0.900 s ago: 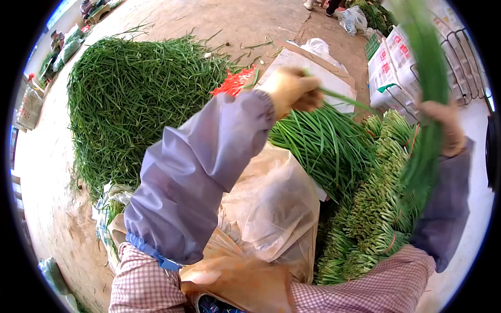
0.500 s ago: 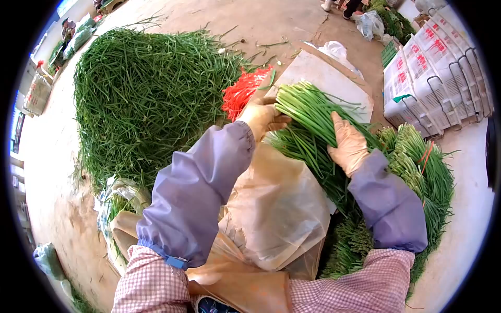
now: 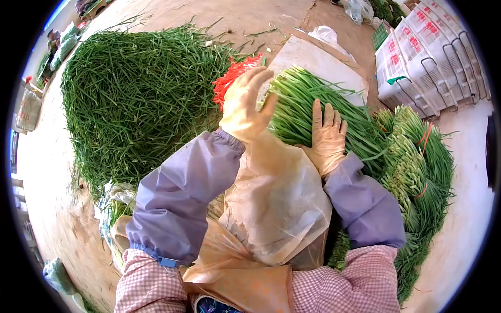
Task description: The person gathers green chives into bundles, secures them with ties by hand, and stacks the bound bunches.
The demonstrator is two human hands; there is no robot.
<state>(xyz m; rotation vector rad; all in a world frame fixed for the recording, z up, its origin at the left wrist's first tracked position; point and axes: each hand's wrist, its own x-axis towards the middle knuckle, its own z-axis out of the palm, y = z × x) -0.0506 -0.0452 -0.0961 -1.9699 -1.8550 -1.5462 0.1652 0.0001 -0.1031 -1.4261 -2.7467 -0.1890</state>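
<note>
A thick bunch of long green stalks (image 3: 300, 101), which look like garlic chives, lies across a pale board (image 3: 334, 68) in front of me. My right hand (image 3: 327, 134), in a pale glove, rests flat on the bunch with its fingers spread. Gloved too, my left hand (image 3: 245, 101) is raised at the cut ends of the stalks, its thumb and fingers apart and nothing visible between them. Just behind it, partly covered by the hand, sits a pile of red ties (image 3: 227, 78).
A big heap of loose green stalks (image 3: 141, 99) spreads at the left. Tied bunches (image 3: 412, 156) with red bands are stacked at my right. White crates (image 3: 428, 57) stand at the back right, and a plastic sheet (image 3: 276, 193) covers my lap.
My left hand has moved left and up from the stalk ends. My right hand has shifted left and down, now flat on the stalks with fingers spread. The view has shifted slightly.
</note>
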